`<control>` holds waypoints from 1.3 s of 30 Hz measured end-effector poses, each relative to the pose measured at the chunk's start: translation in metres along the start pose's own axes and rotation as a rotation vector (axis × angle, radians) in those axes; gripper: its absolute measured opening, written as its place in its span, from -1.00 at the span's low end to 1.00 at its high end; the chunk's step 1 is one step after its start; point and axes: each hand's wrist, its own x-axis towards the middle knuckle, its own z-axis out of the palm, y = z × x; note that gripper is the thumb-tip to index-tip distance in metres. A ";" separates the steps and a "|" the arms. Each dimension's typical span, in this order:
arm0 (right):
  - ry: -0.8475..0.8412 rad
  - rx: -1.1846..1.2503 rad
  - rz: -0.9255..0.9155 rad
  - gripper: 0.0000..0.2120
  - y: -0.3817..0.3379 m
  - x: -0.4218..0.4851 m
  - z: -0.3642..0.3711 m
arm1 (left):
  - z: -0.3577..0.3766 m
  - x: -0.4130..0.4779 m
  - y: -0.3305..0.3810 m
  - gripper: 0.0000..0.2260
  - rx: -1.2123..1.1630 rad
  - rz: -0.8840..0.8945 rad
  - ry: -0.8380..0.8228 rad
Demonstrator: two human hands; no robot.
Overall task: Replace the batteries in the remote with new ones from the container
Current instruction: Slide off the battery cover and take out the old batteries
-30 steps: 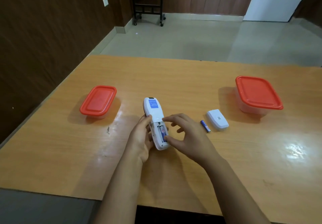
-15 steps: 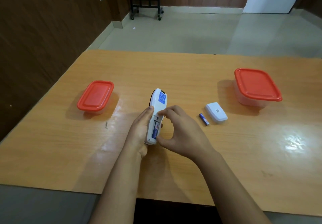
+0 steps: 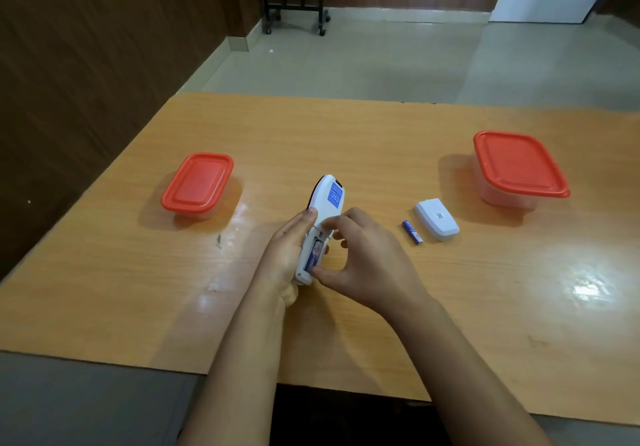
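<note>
White remote [image 3: 328, 199], red lids [image 3: 197, 182]

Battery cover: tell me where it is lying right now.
In the head view the battery cover lies on the table, right of the hands, between the loose battery and the right-hand red-lidded container.

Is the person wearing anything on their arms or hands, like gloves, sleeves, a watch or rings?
Nothing that shows. The left hand and the right hand are both bare, with no gloves. No ring shows on the visible fingers, and neither wrist carries a watch or band. Both forearms are uncovered down to the bottom edge of the picture, so no sleeve comes into view.
</note>
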 end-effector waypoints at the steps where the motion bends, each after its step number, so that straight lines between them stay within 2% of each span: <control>1: -0.004 -0.005 0.002 -0.50 -0.001 0.000 0.000 | -0.001 0.000 0.000 -0.65 -0.016 -0.004 -0.008; 9: 0.007 -0.043 0.006 -0.48 -0.008 -0.001 0.004 | -0.006 0.003 -0.001 -0.65 -0.086 -0.029 -0.018; 15: 0.048 0.000 -0.047 -0.61 -0.009 0.002 0.002 | -0.005 0.010 -0.003 -0.69 -0.308 -0.119 -0.002; 18: 0.085 0.045 -0.066 -0.58 -0.004 0.003 0.004 | -0.004 0.011 -0.002 -0.64 -0.393 -0.157 0.005; 22: 0.049 0.110 -0.040 -0.53 0.002 0.002 0.008 | -0.002 0.012 -0.004 -0.63 -0.510 -0.167 0.015; 26: 0.132 0.262 0.089 -0.58 0.000 0.001 0.009 | -0.003 0.014 -0.003 -0.66 -0.547 -0.148 0.031; 31: 0.132 0.275 0.261 -0.72 0.003 0.004 0.013 | 0.002 0.014 -0.005 -0.58 -0.483 -0.145 -0.003; 36: 0.205 0.276 0.334 -0.92 0.024 0.005 0.004 | 0.004 0.016 -0.009 -0.69 -0.387 -0.050 0.060; 39: 0.319 0.084 0.447 -0.93 0.056 0.003 -0.008 | 0.006 0.012 -0.008 -0.74 -0.392 -0.049 0.061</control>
